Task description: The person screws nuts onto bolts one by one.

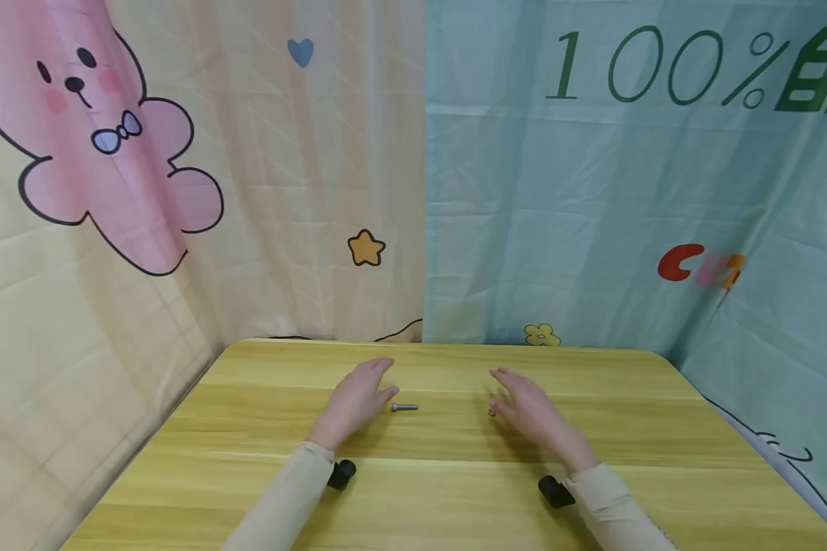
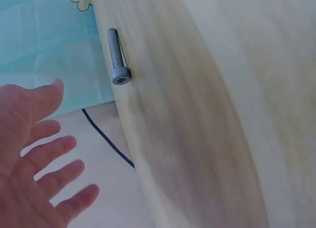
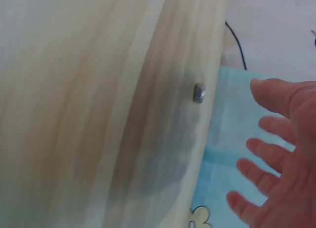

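Note:
A grey socket head bolt [image 1: 404, 407] lies on its side on the wooden table, its head toward my left hand [image 1: 355, 399]. That hand hovers just left of the bolt, fingers spread and holding nothing; in the left wrist view the threaded shank and hex socket of the bolt [image 2: 118, 60] show plainly. A small metal nut [image 1: 492, 412] rests on the table by the thumb of my right hand [image 1: 529, 409]. Seen from the right wrist, the nut [image 3: 199, 93] stays apart from the thumb, and the right hand [image 3: 291, 149] is spread with nothing in it.
The light wooden table [image 1: 427, 497] reaches back to a printed curtain [image 1: 358, 153], cream on the left and blue-green on the right. More curtain hangs along both sides. A black camera [image 1: 342, 474] sits at the left wrist, another camera [image 1: 555, 491] at the right.

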### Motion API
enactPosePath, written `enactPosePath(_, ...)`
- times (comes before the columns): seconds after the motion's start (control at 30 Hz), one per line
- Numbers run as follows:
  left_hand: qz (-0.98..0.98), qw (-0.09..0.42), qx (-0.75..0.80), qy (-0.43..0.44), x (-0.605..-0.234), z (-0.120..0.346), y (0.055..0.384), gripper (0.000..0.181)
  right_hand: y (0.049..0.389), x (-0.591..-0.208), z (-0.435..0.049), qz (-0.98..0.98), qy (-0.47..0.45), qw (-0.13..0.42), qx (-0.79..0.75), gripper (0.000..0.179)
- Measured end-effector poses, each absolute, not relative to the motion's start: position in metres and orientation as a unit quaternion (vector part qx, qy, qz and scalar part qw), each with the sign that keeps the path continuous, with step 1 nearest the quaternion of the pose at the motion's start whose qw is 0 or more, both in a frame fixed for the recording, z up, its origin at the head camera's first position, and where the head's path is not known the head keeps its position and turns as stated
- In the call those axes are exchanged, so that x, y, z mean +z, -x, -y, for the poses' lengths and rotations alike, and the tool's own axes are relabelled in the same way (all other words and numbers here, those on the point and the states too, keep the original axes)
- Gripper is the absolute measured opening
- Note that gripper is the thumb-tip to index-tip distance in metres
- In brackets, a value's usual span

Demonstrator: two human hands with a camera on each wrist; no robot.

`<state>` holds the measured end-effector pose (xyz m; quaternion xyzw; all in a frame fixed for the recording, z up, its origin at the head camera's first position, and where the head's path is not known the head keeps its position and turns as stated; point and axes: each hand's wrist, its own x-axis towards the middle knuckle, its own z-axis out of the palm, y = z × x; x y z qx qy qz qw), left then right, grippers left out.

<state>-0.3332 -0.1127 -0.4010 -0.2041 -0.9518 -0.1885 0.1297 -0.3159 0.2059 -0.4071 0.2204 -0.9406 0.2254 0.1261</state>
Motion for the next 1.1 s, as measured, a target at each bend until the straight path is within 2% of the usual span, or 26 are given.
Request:
enactPosePath(0.23,0.925,0.045,-0.289,0.243,-0.404,0.117,0.348,0.041,0.332,-0.415,-0.217,0.923,-0.232,0.070,0.298,0.040)
enactPosePath(0.37,0.915,0.016,-0.311,0.258,-0.408,0.118,0.355,0.034,0.339,-0.420,-0.223,0.910,-0.255,0.046,0.323,0.032)
enactPosePath(0.6,0.908,0.003,-0.324,0.267,-0.412,0.120,0.363,0.026,0.349,-0.424,-0.228,0.896,-0.261,-0.001,0.360,0.028)
enactPosePath(0.83,0.903,-0.012,-0.344,0.259,-0.417,0.122,0.368,0.018,0.353,-0.424,-0.227,0.877,-0.290,-0.024,0.382,0.027)
enactPosePath(1.1,0.898,-0.026,-0.356,0.257,-0.418,0.122,0.367,0.011,0.351,-0.423,-0.228,0.874,-0.281,-0.053,0.393,0.022)
